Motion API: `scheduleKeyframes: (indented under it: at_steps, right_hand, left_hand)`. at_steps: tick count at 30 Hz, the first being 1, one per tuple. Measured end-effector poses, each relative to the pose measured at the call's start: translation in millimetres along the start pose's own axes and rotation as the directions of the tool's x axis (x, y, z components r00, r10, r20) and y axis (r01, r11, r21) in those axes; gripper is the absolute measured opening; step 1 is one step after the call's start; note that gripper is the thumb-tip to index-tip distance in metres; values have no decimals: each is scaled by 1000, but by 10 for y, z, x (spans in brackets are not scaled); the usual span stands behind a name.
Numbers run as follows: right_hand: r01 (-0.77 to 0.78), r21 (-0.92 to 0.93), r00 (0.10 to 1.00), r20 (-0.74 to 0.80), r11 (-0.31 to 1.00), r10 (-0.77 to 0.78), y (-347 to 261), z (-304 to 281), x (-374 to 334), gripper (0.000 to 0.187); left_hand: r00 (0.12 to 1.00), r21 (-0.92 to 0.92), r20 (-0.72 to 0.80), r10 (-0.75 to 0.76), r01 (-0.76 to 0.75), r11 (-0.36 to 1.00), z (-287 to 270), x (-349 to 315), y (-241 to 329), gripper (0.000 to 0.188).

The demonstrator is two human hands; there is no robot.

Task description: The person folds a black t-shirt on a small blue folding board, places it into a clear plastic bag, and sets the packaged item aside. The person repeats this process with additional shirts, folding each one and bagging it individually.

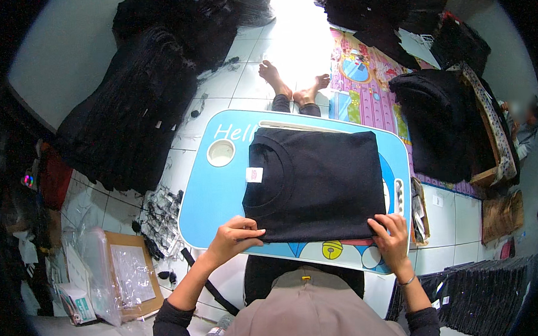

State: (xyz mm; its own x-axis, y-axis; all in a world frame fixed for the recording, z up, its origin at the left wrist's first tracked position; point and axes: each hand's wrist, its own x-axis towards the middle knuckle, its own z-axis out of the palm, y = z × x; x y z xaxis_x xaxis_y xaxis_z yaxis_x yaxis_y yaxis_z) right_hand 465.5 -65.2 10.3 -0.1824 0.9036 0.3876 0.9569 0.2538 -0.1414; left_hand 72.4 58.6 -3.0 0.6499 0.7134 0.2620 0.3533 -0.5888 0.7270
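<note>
A black T-shirt [330,183], folded into a rectangle, lies on a small blue lap table [207,198] with a cartoon print. Its round collar faces left, and a white tag [254,175] shows at the neck. My left hand [233,238] pinches the shirt's near left corner between thumb and fingers. At the near right corner, my right hand [392,237] grips the edge of the shirt in the same way, with a bracelet on that wrist.
Black garments are heaped at the far left [138,108] and on the right [434,123]. Folded black shirts [470,291] stand stacked at the lower right. Thread scraps [162,222] litter the tiles left of the table, near a cardboard piece [134,266] and clear plastic. A colourful mat [362,90] lies beyond.
</note>
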Motion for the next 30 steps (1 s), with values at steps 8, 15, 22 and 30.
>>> scheduleKeyframes:
  at_steps: [8,15,22,30]
  right_hand:
    - [-203,141,978,-10,969,206,31,-65,-65,46]
    - [-106,49,979,-169,993,113,1,77,-230,23]
    - [-254,138,962,138,957,235,-216,-301,-136,12]
    - [-325,200,907,-211,924,364,-417,32,747,66]
  left_hand:
    - [959,340,179,220,-270,901,-195,172,-10,19]
    - [908,461,136,397,-412,786,46,-39,114,28]
    - [924,573,120,364,-363,735,-98,-6,96,25]
    - [921,33,-353,166,-166,986,-80,1429,466,31]
